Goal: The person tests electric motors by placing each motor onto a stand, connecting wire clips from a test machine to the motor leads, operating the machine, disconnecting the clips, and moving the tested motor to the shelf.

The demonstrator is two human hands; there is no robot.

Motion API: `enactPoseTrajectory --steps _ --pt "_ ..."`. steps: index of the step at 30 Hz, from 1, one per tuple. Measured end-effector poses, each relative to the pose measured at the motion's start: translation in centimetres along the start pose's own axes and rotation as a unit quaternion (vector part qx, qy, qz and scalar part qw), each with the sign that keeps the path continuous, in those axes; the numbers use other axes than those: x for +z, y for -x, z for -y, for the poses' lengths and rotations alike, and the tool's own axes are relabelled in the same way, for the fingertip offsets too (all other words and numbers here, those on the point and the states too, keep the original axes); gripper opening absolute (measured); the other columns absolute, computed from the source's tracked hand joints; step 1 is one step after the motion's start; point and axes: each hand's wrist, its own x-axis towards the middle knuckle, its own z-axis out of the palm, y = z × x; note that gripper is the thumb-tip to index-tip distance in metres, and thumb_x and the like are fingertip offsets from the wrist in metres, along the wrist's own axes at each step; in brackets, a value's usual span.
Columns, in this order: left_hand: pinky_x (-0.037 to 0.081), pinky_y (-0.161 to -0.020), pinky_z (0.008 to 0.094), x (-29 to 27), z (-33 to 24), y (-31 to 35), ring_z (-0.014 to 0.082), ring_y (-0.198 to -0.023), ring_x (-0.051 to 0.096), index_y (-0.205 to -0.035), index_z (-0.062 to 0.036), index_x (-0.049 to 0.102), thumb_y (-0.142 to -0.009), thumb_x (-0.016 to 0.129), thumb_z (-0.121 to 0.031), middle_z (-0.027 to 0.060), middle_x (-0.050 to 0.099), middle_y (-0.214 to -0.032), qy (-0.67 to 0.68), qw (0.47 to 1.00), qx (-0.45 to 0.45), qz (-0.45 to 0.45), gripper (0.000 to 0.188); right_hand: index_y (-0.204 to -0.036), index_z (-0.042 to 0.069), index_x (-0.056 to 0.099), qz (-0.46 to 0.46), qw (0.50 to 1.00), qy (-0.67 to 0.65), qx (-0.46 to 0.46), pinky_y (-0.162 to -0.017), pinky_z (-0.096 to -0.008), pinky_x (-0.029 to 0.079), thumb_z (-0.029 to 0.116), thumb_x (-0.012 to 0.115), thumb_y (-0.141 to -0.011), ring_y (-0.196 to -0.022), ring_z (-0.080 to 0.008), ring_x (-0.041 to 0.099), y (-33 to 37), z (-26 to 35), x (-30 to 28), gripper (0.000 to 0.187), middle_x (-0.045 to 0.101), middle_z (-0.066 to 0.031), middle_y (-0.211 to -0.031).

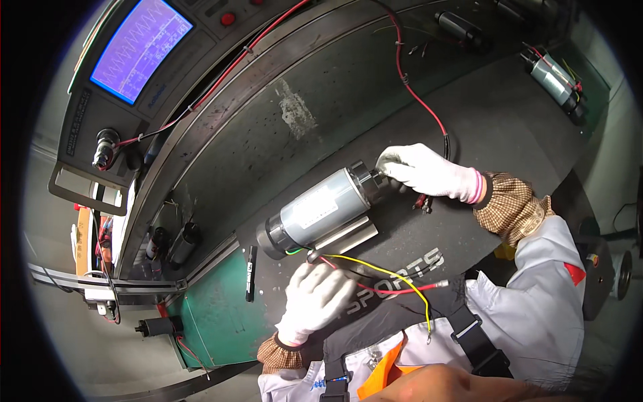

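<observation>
A silver-grey cylindrical electric motor with black end caps lies slantwise on the dark mat in front of me. My right hand, in a white glove, pinches the shaft end at its upper right black cap. At the lower left end, my gloved left hand has its fingers curled at the motor's wires, close to a black round cable piece; part of the grip is hidden. A yellow wire and a red wire trail from there to the right, across my front.
A black marker lies left of the motor. Red and black test leads end beneath my right hand. A tester with a lit screen stands upper left. Other motors lie around: one far right, one lower left.
</observation>
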Motion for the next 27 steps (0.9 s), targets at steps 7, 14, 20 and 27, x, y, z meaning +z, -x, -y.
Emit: enactPoseTrajectory --steps 7,14,20,27 --pt "0.041 -0.106 0.0547 1.6 5.0 7.3 0.0433 -0.129 0.047 -0.148 0.0039 0.032 -0.066 0.088 -0.019 0.0265 0.045 -0.141 -0.073 0.942 -0.275 -0.177 0.102 -0.127 -0.001 0.056 0.000 0.986 -0.002 -0.168 -0.085 -0.0273 0.050 0.010 0.067 -0.092 -0.095 -0.0120 0.062 0.1 -1.2 0.2 0.038 0.066 -0.0078 -0.107" --pt "0.045 -0.106 0.0398 5.4 8.5 3.7 0.0304 -0.122 0.055 -0.151 -0.0065 0.026 -0.054 0.093 -0.005 0.0187 0.047 -0.140 0.242 0.877 -0.319 -0.266 0.117 -0.143 0.000 0.042 -0.103 0.917 0.292 -0.251 -0.096 -0.0394 0.051 0.023 0.086 -0.062 -0.111 -0.0338 0.062 0.1 -0.8 2.9 0.095 0.058 -0.0220 -0.122" --pt "0.048 -0.102 0.0390 5.2 7.9 2.4 0.0263 -0.121 0.055 -0.157 -0.0031 0.014 -0.056 0.098 -0.032 0.0165 0.048 -0.137 0.465 0.731 -0.406 -0.292 0.134 -0.142 0.001 0.044 -0.133 0.966 0.105 -0.195 -0.099 -0.0360 0.049 0.017 0.089 -0.061 -0.113 -0.0215 0.061 -0.3 -1.9 3.7 0.095 0.060 -0.0138 -0.127" --pt "0.049 -0.100 0.0398 6.0 10.3 3.9 0.0285 -0.115 0.058 -0.151 -0.0044 0.027 -0.047 0.098 -0.011 0.0187 0.053 -0.129 0.202 0.907 -0.268 -0.256 0.126 -0.147 0.001 0.037 -0.157 0.872 0.328 -0.328 -0.098 -0.0398 0.052 0.014 0.090 -0.055 -0.111 -0.0287 0.063 -1.9 -3.1 3.1 0.107 0.060 -0.0179 -0.126"
